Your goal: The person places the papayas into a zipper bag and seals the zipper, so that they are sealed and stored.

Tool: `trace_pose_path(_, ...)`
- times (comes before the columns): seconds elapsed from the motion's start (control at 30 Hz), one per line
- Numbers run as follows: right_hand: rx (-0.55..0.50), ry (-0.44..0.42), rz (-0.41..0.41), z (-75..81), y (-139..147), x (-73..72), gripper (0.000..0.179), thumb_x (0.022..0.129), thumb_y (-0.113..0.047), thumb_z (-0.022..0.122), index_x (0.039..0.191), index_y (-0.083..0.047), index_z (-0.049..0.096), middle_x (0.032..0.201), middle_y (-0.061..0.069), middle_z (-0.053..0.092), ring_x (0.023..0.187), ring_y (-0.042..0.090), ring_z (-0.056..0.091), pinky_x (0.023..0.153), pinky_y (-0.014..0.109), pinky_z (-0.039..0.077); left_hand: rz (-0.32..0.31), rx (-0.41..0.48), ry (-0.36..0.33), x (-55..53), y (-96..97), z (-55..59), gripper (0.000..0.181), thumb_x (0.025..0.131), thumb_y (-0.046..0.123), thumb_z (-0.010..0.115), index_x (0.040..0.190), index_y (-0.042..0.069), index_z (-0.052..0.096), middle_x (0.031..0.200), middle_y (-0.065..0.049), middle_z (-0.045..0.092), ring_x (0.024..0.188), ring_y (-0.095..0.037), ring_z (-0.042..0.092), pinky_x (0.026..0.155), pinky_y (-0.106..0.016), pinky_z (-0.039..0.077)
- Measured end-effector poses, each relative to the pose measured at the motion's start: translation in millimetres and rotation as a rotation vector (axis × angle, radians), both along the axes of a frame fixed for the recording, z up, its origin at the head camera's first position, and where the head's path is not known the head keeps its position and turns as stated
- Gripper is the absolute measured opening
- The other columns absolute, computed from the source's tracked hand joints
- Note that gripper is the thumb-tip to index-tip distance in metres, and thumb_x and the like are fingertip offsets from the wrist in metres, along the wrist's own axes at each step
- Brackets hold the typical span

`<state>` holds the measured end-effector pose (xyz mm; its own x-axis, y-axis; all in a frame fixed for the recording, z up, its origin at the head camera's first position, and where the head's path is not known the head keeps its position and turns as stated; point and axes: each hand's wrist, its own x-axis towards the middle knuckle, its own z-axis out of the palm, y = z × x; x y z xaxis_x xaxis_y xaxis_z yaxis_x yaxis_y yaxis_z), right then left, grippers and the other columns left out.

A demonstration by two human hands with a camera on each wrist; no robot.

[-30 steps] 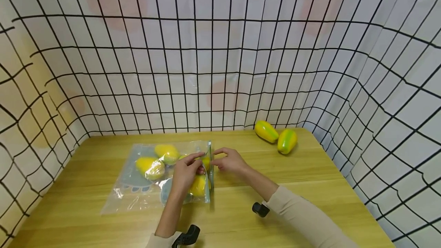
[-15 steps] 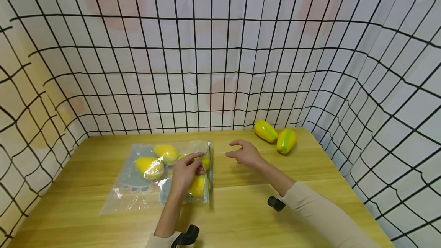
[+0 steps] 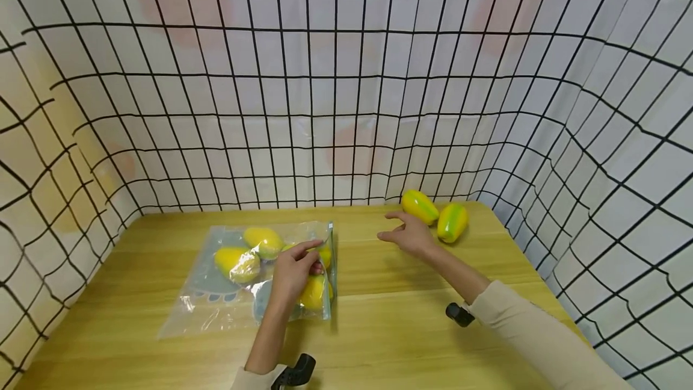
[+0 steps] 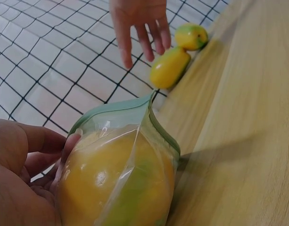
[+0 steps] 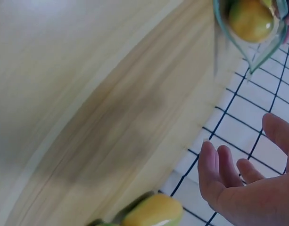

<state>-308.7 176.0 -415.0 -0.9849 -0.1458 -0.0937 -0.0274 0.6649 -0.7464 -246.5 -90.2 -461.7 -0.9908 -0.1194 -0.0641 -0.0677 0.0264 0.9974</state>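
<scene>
A clear zip bag (image 3: pixel 186 316) with pale blue printing lies on the table's left half, holding several yellow-green, papaya-like fruits (image 3: pixel 263 242). My left hand (image 3: pixel 289 272) pinches the upper layer near the mouth between thumb and fingers. In the left wrist view the green zip edge (image 4: pixel 164 134) gapes apart, with one fruit (image 4: pixel 102 181) just inside. My right hand (image 3: pixel 414 236) is in the air with nothing in it, thumb and fingers spread. Close by it are two loose fruits, one farther back (image 3: pixel 419 206) and one to its right (image 3: pixel 452 222).
A wooden table (image 3: pixel 373 330) carries everything. Black wire grid (image 3: pixel 346 101) over white printed sheeting walls off its back and sides. The loose fruits lie near the back right corner, by the grid. A black wrist camera (image 3: pixel 459 315) sits on the right arm.
My right hand has left the bag's mouth and moved right and slightly back toward the loose fruits. My left hand keeps its hold, and the bag stays where it was.
</scene>
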Motion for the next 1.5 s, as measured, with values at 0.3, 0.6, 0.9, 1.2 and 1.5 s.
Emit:
trace_pose_path(0.3, 0.044, 0.010, -0.055, 3.8, 33.4, 1.3, 0.063, 0.095, -0.036, 0.071, 0.147, -0.008, 0.050, 0.126, 0.022, 0.066, 0.108, 0.035, 0.064, 0.075, 0.034, 0.054, 0.017, 0.001, -0.010, 0.7, 0.3, -0.2, 0.025, 0.098, 0.006, 0.061, 0.120, 0.007, 0.075, 0.080, -0.008, 0.068, 0.064, -0.014, 0.065, 0.061, -0.021, 0.058)
trace_pose_path(0.6, 0.107, 0.056, -0.106, 13.6, 69.5, -6.9, 0.073, 0.096, -0.040, 0.067, 0.153, -0.004, 0.040, 0.147, 0.029, 0.048, 0.120, 0.040, 0.057, 0.087, 0.045, 0.053, 0.015, 0.004, -0.009, 0.6, -2.4, -0.5, 0.026, 0.099, 0.006, 0.061, 0.121, 0.007, 0.075, 0.082, -0.009, 0.068, 0.065, -0.014, 0.065, 0.061, -0.022, 0.058)
trace_pose_path(0.9, 0.160, 0.061, -0.173, 11.6, 101.2, -23.8, 0.078, 0.098, -0.042, 0.063, 0.158, -0.004, 0.031, 0.161, 0.031, 0.026, 0.144, 0.053, 0.030, 0.113, 0.066, 0.035, 0.010, 0.014, 0.002, -2.9, -2.5, -0.1, 0.025, 0.098, 0.006, 0.062, 0.120, 0.008, 0.075, 0.082, -0.009, 0.068, 0.064, -0.014, 0.066, 0.061, -0.022, 0.059)
trace_pose_path(1.2, 0.125, 0.074, -0.255, -7.5, 129.3, -32.5, 0.086, 0.098, -0.040, 0.064, 0.161, -0.003, 0.019, 0.163, 0.032, 0.019, 0.148, 0.057, 0.015, 0.117, 0.071, 0.024, 0.002, 0.019, 0.006, -2.1, 0.0, -1.0, 0.026, 0.098, 0.006, 0.062, 0.120, 0.008, 0.075, 0.083, -0.010, 0.068, 0.065, -0.015, 0.066, 0.062, -0.021, 0.059)
trace_pose_path(1.5, 0.058, 0.018, -0.316, -24.5, 137.0, -38.8, 0.095, 0.097, -0.045, 0.064, 0.164, -0.010, 0.007, 0.165, 0.033, 0.007, 0.149, 0.058, 0.004, 0.116, 0.074, 0.020, -0.002, 0.012, 0.010, -0.4, 0.6, -0.8, 0.027, 0.098, 0.006, 0.061, 0.120, 0.008, 0.075, 0.081, -0.008, 0.068, 0.064, -0.015, 0.066, 0.061, -0.022, 0.060)
